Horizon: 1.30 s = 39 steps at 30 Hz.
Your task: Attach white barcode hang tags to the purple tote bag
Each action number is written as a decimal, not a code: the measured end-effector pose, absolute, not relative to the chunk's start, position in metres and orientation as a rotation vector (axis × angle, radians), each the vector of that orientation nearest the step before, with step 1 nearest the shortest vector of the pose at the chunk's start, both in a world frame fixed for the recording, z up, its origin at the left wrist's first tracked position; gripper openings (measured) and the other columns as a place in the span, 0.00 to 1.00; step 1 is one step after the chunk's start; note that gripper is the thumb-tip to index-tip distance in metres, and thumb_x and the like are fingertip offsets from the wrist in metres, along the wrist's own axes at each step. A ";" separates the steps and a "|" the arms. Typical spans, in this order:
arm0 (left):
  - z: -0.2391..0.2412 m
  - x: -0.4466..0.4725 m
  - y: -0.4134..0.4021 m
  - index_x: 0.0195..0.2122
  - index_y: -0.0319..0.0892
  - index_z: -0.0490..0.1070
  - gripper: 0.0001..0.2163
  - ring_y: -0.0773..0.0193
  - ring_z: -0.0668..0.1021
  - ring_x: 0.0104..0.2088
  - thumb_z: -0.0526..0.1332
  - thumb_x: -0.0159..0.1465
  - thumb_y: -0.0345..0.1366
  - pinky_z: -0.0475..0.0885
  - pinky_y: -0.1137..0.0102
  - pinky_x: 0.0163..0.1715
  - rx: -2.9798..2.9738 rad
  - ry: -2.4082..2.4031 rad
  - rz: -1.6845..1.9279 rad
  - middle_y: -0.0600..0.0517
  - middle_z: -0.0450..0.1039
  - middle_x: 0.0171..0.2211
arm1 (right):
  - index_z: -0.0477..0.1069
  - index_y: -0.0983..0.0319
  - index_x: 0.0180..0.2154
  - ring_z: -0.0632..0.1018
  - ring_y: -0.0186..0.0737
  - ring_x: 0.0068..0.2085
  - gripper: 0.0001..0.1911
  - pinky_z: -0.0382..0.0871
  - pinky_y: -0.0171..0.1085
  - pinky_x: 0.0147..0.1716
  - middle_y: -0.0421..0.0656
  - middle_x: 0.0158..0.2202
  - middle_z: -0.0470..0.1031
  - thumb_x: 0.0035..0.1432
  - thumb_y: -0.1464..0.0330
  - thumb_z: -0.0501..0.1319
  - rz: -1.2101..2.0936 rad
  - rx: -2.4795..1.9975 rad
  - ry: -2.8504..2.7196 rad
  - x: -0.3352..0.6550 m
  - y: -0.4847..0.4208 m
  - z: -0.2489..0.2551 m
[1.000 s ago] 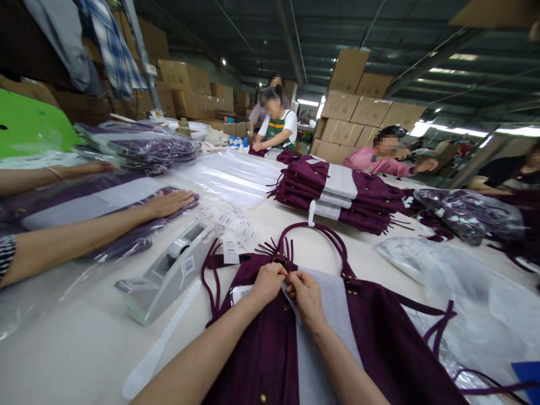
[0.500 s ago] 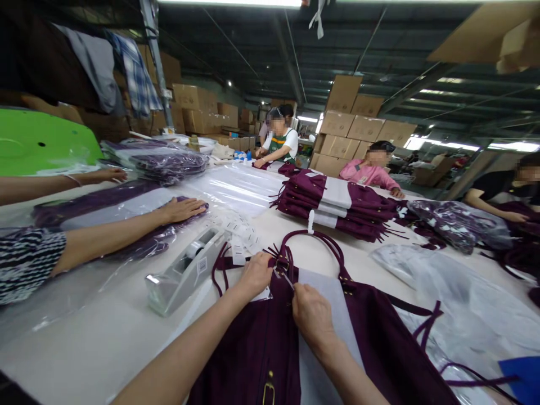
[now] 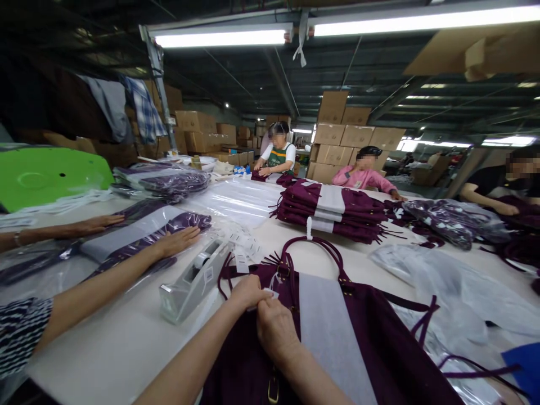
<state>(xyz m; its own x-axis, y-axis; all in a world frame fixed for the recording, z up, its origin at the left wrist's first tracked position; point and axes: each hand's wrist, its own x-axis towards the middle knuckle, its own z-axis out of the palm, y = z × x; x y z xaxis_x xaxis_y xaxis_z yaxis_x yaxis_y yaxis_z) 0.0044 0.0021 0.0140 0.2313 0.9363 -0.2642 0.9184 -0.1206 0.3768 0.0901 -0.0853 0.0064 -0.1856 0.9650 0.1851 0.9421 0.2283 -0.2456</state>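
The purple bag (image 3: 379, 349) lies flat on the white table (image 3: 105, 349) right in front of the person, handles pointing away, a white paper strip (image 3: 333, 332) running down its middle. Both hands are on it near its top edge. The left hand (image 3: 247, 292) is curled, fingertips pinched on a small white tag (image 3: 270, 292) at the bag's top. The right hand (image 3: 274, 329) sits just behind, touching the left, fingers folded under; what it grips, if anything, is hidden by its own back.

Just left of the bag stands a grey tape dispenser (image 3: 194, 278), with a scatter of white paper tags (image 3: 244, 244) beyond it. Further left, a co-worker's hand (image 3: 177, 242) presses flat on a purple bag sealed in clear plastic (image 3: 139, 239), and another hand (image 3: 90, 225) rests flat on the same wrapped bundle.

Past the handles, a stack of folded purple bags (image 3: 337, 208) with white strips sits mid-table. To the right, loose clear plastic (image 3: 455, 287) and bagged purple goods (image 3: 455, 222).

At the far end, people (image 3: 278, 154) work at the table, with cardboard boxes (image 3: 350, 132) piled behind.
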 end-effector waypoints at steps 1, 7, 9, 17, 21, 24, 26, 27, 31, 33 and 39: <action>0.011 0.004 0.000 0.29 0.39 0.69 0.12 0.55 0.75 0.36 0.59 0.49 0.42 0.65 0.69 0.31 2.035 1.718 0.060 0.45 0.74 0.32 | 0.70 0.64 0.35 0.73 0.41 0.37 0.08 0.64 0.35 0.36 0.46 0.35 0.73 0.52 0.75 0.55 0.191 -1.747 -2.174 0.094 -0.084 0.009; -0.004 0.003 -0.011 0.33 0.43 0.66 0.09 0.59 0.74 0.39 0.56 0.53 0.39 0.64 0.70 0.34 1.986 1.760 0.189 0.49 0.72 0.36 | 0.67 0.66 0.39 0.74 0.44 0.40 0.11 0.64 0.37 0.38 0.51 0.38 0.73 0.57 0.70 0.51 0.387 -2.208 -1.685 0.139 -0.053 0.009; -0.006 0.002 -0.014 0.33 0.42 0.65 0.09 0.60 0.74 0.39 0.55 0.53 0.40 0.64 0.70 0.34 1.975 1.757 0.213 0.49 0.72 0.36 | 0.66 0.70 0.40 0.74 0.50 0.39 0.12 0.64 0.40 0.35 0.56 0.37 0.72 0.52 0.74 0.53 0.424 -2.302 -1.627 0.148 -0.039 0.004; -0.012 -0.002 -0.014 0.34 0.42 0.64 0.08 0.62 0.73 0.38 0.54 0.55 0.38 0.63 0.71 0.34 1.957 1.697 0.269 0.50 0.70 0.36 | 0.69 0.62 0.33 0.73 0.35 0.37 0.11 0.63 0.29 0.35 0.40 0.33 0.73 0.47 0.78 0.52 0.563 -1.946 -1.853 0.150 -0.053 0.008; -0.014 -0.004 -0.011 0.34 0.41 0.64 0.07 0.63 0.73 0.38 0.53 0.57 0.38 0.62 0.72 0.34 2.001 1.682 0.227 0.49 0.70 0.36 | 0.69 0.63 0.31 0.72 0.37 0.34 0.09 0.63 0.30 0.31 0.41 0.34 0.72 0.46 0.79 0.56 0.319 -1.522 -2.496 0.145 -0.117 0.013; -0.014 -0.006 -0.012 0.35 0.41 0.64 0.08 0.63 0.72 0.38 0.52 0.57 0.38 0.63 0.72 0.35 2.064 1.656 0.216 0.49 0.69 0.35 | 0.68 0.60 0.38 0.72 0.37 0.33 0.10 0.65 0.32 0.31 0.41 0.37 0.72 0.53 0.76 0.55 0.057 -1.296 -2.723 0.156 -0.164 0.022; -0.011 -0.007 -0.017 0.36 0.40 0.64 0.10 0.62 0.72 0.39 0.51 0.58 0.40 0.63 0.71 0.38 2.119 1.629 0.210 0.48 0.68 0.36 | 0.66 0.56 0.43 0.73 0.37 0.38 0.15 0.66 0.34 0.37 0.41 0.44 0.71 0.56 0.75 0.52 -0.002 -1.358 -2.593 0.178 -0.190 0.034; -0.008 -0.007 -0.020 0.37 0.40 0.64 0.13 0.60 0.72 0.40 0.50 0.58 0.43 0.63 0.70 0.40 2.145 1.632 0.198 0.47 0.68 0.36 | 0.66 0.54 0.45 0.72 0.38 0.40 0.17 0.65 0.35 0.39 0.41 0.46 0.70 0.56 0.75 0.50 -0.004 -1.452 -2.497 0.193 -0.201 0.041; 0.004 -0.004 -0.032 0.40 0.41 0.66 0.18 0.51 0.68 0.47 0.52 0.56 0.48 0.63 0.60 0.43 2.236 1.768 0.109 0.42 0.65 0.42 | 0.66 0.59 0.48 0.68 0.45 0.49 0.19 0.62 0.42 0.48 0.47 0.49 0.67 0.56 0.68 0.48 0.076 -2.051 -1.987 0.260 -0.236 0.059; 0.007 -0.003 -0.031 0.40 0.40 0.66 0.19 0.49 0.67 0.48 0.52 0.55 0.48 0.63 0.58 0.43 2.245 1.804 0.066 0.41 0.64 0.44 | 0.67 0.62 0.48 0.69 0.49 0.48 0.21 0.61 0.45 0.49 0.50 0.48 0.68 0.53 0.64 0.51 0.141 -2.301 -1.721 0.286 -0.248 0.057; 0.003 -0.003 -0.009 0.34 0.40 0.65 0.16 0.54 0.73 0.41 0.56 0.51 0.47 0.66 0.67 0.35 2.145 1.731 -0.006 0.45 0.71 0.39 | 0.67 0.64 0.47 0.67 0.49 0.51 0.28 0.60 0.40 0.51 0.48 0.49 0.69 0.49 0.55 0.51 0.683 -2.196 -1.345 0.307 -0.260 0.030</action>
